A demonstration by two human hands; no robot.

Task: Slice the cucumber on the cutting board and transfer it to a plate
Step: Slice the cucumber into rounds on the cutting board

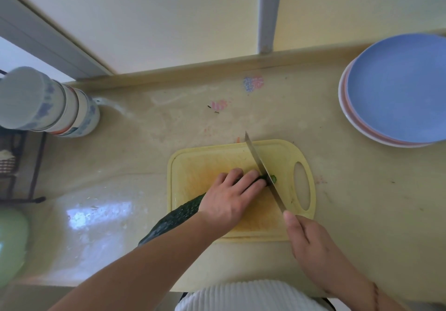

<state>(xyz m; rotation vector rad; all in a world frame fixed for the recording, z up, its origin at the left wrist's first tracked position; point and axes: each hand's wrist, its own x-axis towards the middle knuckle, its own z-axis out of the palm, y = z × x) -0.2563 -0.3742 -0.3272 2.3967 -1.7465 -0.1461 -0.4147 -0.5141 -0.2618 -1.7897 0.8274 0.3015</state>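
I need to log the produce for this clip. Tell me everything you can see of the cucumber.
The cucumber is long, dark green and bumpy-skinned. It lies diagonally on the yellow cutting board, its near end overhanging the counter. The left hand presses it down, hiding its middle; the knife cuts near its far tip, showing paler flesh.

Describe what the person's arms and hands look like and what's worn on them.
Both forearms are bare, with no sleeves, gloves, rings or watch showing. The left hand and right hand have unadorned fingers. A thin dark mark or band crosses the right wrist. A white ribbed garment covers the torso.
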